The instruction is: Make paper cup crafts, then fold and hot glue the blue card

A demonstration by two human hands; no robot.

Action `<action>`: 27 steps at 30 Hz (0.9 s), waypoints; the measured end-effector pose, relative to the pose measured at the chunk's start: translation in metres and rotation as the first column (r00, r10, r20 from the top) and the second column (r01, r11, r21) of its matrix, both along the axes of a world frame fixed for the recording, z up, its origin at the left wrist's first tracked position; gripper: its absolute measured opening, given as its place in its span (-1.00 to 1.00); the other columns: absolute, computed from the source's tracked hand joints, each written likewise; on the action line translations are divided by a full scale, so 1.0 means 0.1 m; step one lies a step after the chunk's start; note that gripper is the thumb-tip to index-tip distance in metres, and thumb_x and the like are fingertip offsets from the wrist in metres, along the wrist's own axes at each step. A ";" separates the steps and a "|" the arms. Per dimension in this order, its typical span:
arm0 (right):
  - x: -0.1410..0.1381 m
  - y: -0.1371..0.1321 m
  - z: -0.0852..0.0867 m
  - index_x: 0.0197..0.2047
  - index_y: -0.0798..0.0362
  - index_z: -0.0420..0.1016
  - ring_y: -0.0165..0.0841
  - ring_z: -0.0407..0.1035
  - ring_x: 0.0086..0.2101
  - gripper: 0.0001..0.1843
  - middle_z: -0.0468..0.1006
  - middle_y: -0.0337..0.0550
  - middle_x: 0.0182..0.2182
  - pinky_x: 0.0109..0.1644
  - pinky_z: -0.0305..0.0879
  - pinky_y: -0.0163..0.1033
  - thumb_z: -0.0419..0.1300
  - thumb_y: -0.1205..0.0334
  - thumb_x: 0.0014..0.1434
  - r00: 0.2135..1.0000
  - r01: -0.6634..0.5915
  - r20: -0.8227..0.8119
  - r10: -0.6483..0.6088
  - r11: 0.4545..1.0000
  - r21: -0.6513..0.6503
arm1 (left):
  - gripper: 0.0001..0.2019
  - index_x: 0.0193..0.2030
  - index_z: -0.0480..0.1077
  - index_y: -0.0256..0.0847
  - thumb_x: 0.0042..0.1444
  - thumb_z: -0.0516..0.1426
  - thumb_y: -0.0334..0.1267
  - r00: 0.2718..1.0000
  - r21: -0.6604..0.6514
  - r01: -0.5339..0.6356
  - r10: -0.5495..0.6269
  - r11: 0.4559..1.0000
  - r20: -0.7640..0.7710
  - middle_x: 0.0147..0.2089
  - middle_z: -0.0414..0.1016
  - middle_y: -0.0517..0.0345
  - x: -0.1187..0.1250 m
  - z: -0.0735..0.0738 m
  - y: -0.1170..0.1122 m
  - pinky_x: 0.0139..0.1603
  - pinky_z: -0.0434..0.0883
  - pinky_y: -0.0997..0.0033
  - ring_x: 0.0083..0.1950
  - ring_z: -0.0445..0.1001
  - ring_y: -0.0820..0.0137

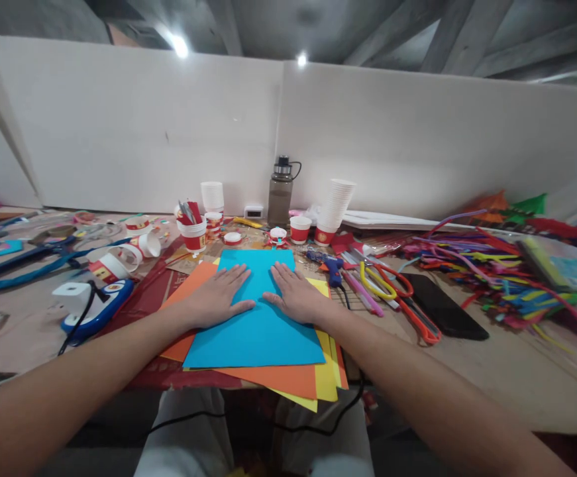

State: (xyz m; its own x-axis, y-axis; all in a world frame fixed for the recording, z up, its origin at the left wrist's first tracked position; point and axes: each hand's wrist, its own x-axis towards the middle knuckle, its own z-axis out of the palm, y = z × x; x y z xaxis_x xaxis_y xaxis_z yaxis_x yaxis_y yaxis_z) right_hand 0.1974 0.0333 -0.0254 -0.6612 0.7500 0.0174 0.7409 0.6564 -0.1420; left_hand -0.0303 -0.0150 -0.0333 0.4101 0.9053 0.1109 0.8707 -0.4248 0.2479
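A blue sheet of paper lies on top of a stack of orange and yellow sheets at the table's front edge. My left hand rests flat on the blue sheet's left half, fingers stretched out and pointing away from me. My right hand lies flat on its right half in the same way, fingers spread. Neither hand holds anything. The two hands sit side by side, a small gap between the thumbs.
Red and white paper cups, a stack of white cups and a grey bottle stand behind the paper. Scissors, a black phone and a pile of pipe cleaners lie to the right. A blue and white device with a cable lies left.
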 end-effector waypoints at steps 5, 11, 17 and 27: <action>0.03 0.06 0.11 0.36 0.32 -0.19 -0.12 -0.39 0.31 -0.07 -0.24 0.13 0.34 0.32 -0.36 0.03 -0.27 -0.28 0.19 0.988 0.123 -0.110 -0.109 0.985 0.121 | -0.21 0.36 -0.03 -0.20 0.09 -0.07 0.24 0.999 -0.027 -0.011 0.012 1.000 0.041 0.41 -0.20 -0.02 0.00 0.04 -0.02 0.34 -0.21 0.12 0.41 -0.21 0.14; -0.05 0.05 0.04 0.36 0.22 -0.13 -0.12 -0.32 0.31 -0.11 -0.16 0.07 0.33 0.31 -0.36 0.08 -0.32 -0.30 0.20 0.998 -0.060 -0.023 0.059 0.998 -0.011 | -0.18 0.34 0.03 -0.23 0.05 -0.05 0.27 0.994 -0.061 -0.017 0.024 0.998 0.107 0.39 -0.13 -0.08 0.01 0.04 -0.01 0.34 -0.21 0.09 0.40 -0.18 0.10; -0.05 0.06 -0.04 0.36 0.20 -0.10 -0.12 -0.29 0.30 -0.08 -0.15 0.06 0.33 0.31 -0.34 0.03 -0.34 -0.33 0.17 0.998 -0.068 -0.014 0.069 0.998 0.014 | -0.19 0.36 -0.01 -0.24 0.09 -0.09 0.26 1.000 -0.021 -0.002 0.003 1.000 0.022 0.41 -0.18 -0.06 -0.01 0.01 0.00 0.34 -0.22 0.13 0.41 -0.21 0.13; -0.05 0.07 -0.03 0.35 0.21 -0.06 -0.12 -0.27 0.30 -0.09 -0.12 0.08 0.33 0.31 -0.33 0.03 -0.34 -0.33 0.18 0.997 -0.070 -0.024 0.070 0.997 0.016 | -0.15 0.36 -0.03 -0.27 0.07 -0.11 0.29 1.000 -0.054 -0.027 0.026 0.998 -0.010 0.40 -0.17 -0.07 0.04 0.07 -0.02 0.34 -0.20 0.12 0.41 -0.21 0.12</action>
State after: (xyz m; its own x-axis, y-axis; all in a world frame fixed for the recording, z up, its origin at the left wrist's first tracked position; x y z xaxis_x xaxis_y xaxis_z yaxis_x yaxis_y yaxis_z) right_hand 0.1919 0.0406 -0.0286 -0.7111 0.7017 0.0450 0.6898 0.7085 -0.1489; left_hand -0.0266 -0.0166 -0.0258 0.3865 0.9205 0.0576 0.8839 -0.3875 0.2620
